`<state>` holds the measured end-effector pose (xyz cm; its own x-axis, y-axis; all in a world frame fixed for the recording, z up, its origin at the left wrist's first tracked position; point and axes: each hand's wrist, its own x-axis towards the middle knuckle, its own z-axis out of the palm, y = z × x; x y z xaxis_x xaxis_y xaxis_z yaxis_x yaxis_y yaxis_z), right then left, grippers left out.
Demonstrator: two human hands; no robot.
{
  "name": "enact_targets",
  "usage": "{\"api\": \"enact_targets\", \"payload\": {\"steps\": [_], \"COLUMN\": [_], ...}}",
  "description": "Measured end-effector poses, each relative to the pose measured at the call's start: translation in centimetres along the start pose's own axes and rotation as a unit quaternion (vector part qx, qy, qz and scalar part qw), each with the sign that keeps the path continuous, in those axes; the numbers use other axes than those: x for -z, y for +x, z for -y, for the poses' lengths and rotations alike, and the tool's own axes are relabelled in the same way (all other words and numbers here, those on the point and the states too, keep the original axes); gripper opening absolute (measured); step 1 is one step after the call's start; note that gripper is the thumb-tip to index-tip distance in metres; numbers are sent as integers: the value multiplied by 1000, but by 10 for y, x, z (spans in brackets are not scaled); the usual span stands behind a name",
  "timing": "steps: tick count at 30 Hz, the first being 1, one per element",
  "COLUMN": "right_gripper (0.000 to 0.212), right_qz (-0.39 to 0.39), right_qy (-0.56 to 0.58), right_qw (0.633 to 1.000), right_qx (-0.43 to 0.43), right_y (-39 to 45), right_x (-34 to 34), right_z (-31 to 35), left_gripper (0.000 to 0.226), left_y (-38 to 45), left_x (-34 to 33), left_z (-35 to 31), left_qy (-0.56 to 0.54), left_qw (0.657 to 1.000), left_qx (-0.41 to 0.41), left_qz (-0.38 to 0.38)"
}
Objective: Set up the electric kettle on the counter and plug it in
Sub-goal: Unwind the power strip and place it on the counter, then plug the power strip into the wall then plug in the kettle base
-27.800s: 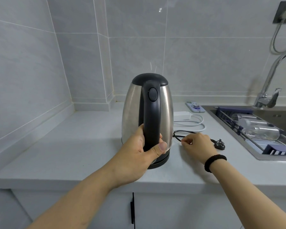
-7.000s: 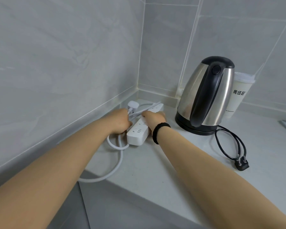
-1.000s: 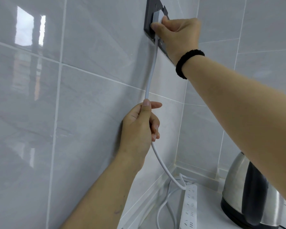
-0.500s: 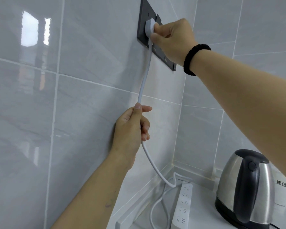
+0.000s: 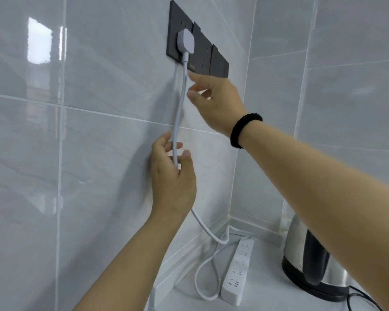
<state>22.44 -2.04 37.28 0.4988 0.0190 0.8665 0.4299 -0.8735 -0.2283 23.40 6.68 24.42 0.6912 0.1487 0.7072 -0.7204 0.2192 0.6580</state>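
Observation:
A white plug [image 5: 185, 42] sits in the dark wall socket panel [image 5: 202, 55]. Its white cable [image 5: 180, 104] hangs down the tiles to a white power strip [image 5: 236, 270] on the counter. My right hand [image 5: 213, 102] hovers just below the plug with relaxed fingers, holding nothing. My left hand [image 5: 171, 176] is lower on the wall; the cable runs loosely between its thumb and spread fingers. The steel kettle with its black handle [image 5: 310, 263] stands on its base at the lower right, partly hidden by my right forearm.
The kettle's black cord [image 5: 357, 298] trails off the base towards the bottom right. Loops of white cable [image 5: 202, 277] lie on the grey counter [image 5: 267, 297] beside the strip. Tiled walls meet in a corner behind the kettle.
My right hand has let go of the plug and dropped below it. My left hand has loosened its hold on the cable. The view has tilted slightly.

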Motion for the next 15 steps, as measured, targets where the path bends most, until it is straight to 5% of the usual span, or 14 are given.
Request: {"api": "enact_targets", "payload": {"steps": [8, 11, 15], "right_gripper": [26, 20, 17], "right_qz": [3, -14, -37], "right_qy": [86, 130, 156], "right_qw": [993, 983, 969], "right_qx": [-82, -128, -188], "right_y": [-70, -94, -130], "right_x": [-4, 3, 20], "right_z": [-7, -16, -31], "left_gripper": [33, 20, 12], "left_y": [-36, -50, -72], "left_x": [-5, -9, -21], "left_z": [5, 3, 2], "left_qy": [178, 155, 132], "left_qw": [961, 950, 958], "left_qx": [-184, -266, -251], "left_qz": [-106, -49, 36]}}
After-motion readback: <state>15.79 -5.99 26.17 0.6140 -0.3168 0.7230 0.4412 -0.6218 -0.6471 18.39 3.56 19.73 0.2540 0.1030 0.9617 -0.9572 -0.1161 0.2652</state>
